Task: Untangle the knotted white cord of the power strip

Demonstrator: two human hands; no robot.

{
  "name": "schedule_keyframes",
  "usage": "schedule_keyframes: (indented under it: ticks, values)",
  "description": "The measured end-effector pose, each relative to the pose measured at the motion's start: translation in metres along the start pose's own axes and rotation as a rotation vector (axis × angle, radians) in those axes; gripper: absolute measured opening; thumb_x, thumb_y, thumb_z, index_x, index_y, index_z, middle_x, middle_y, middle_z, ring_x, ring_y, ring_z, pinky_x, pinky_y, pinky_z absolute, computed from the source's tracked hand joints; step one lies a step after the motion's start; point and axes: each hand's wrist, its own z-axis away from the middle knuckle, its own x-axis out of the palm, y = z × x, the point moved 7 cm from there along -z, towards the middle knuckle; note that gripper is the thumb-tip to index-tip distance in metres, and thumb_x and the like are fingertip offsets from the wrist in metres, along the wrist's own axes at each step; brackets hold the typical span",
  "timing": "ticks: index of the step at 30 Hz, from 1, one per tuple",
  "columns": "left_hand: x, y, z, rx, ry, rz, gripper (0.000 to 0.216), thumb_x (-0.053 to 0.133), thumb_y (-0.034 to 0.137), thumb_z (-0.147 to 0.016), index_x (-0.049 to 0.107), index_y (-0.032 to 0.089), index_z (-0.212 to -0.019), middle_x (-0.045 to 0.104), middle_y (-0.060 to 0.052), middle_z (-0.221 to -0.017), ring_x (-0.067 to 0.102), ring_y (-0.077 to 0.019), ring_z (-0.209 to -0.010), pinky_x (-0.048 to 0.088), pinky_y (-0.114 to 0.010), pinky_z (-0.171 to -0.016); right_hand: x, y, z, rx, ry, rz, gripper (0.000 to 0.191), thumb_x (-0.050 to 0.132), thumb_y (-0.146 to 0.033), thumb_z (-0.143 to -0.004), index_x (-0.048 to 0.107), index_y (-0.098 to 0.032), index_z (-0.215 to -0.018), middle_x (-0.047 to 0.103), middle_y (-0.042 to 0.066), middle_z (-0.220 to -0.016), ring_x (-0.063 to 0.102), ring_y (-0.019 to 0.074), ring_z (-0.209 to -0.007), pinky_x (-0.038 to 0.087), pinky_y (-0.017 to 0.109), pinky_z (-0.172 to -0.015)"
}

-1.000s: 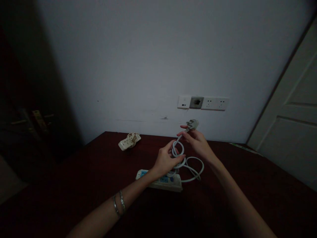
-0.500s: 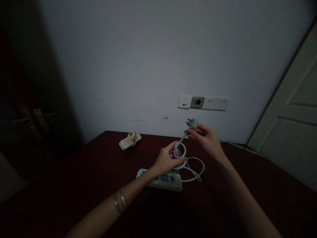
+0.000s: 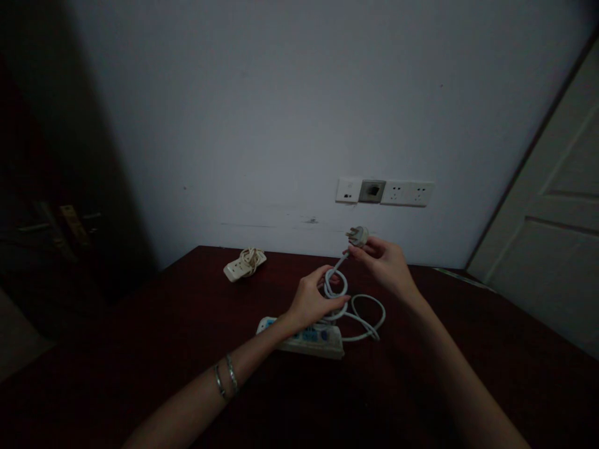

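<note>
A white power strip [image 3: 306,338] with blue sockets lies on the dark red table [image 3: 140,349]. Its grey-white cord [image 3: 362,315] lies in loops beside it. My left hand [image 3: 311,300] is closed round one raised loop of that cord, just above the strip. My right hand [image 3: 386,265] pinches the cord just below the plug [image 3: 357,236], which is lifted above the table with its pins towards the wall.
A second, cream power strip [image 3: 244,263] with its cord bundled on it lies further back on the left. A row of wall sockets [image 3: 384,193] is mounted above the table. A pale door [image 3: 547,249] stands at the right, a dark door with a handle [image 3: 70,227] at the left.
My right hand has turned the plug and shifted it slightly left and down. The left hand keeps its hold on the loop, almost still.
</note>
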Motion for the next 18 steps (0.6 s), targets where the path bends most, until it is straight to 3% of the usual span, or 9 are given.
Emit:
schedule_keyframes:
  ticks: [8,14,18]
  values:
    - [-0.003,-0.007,-0.001,-0.044,0.064,0.013,0.052,0.073,0.025,-0.061,0.051,0.013,-0.106,0.064,-0.008,-0.092,0.062,-0.0177,-0.085,0.051,-0.032,-0.078,0.011,-0.002,0.003,-0.008,-0.035,0.046,0.028,0.064,-0.032,-0.069,0.063,-0.013,-0.09,0.068,0.009,-0.091,0.063,0.0214,-0.085,0.048,0.033,-0.078]
    - [-0.003,-0.005,-0.002,-0.021,0.076,0.015,0.057,0.072,0.023,-0.061,0.049,0.011,-0.112,0.063,-0.01,-0.099,0.061,-0.0187,-0.089,0.05,-0.032,-0.082,0.03,0.012,0.008,0.069,-0.118,0.115,0.029,0.06,-0.036,-0.07,0.063,-0.011,-0.084,0.063,0.004,-0.065,0.059,0.0159,-0.058,0.045,0.026,-0.053]
    - [-0.008,0.003,-0.004,0.034,0.083,-0.049,0.054,0.07,0.023,-0.063,0.049,0.012,-0.111,0.063,-0.009,-0.102,0.06,-0.0182,-0.091,0.048,-0.031,-0.084,0.03,0.015,0.008,0.073,-0.114,0.057,0.03,0.062,-0.036,-0.068,0.062,-0.012,-0.087,0.065,0.005,-0.072,0.061,0.0175,-0.064,0.048,0.028,-0.058]
